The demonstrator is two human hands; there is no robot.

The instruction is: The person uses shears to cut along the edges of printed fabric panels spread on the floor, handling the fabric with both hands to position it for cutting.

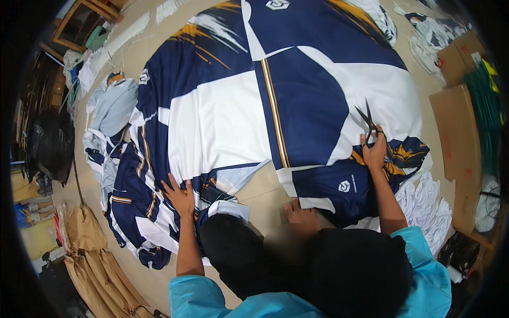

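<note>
A large printed cloth [212, 122] in navy, white and gold is spread on the floor in front of me, with panels and logos. My left hand [178, 196] lies spread on folded navy and white fabric at its lower left. My right hand [374, 151] grips black scissors [369, 119] by the handles, blades apart and pointing up-left over the white panel. Beneath that hand is a crumpled navy and gold piece [403, 157]. My bare foot [302, 214] rests on the tiles at the cut edge.
Heaped garments [114, 103] lie to the left, near a black bag [47, 143] and brown paper bundles [101, 275]. Cardboard [448, 138], green rolled material [480, 106] and white cloth strips [419, 212] line the right. A wooden frame [79, 26] stands at the upper left.
</note>
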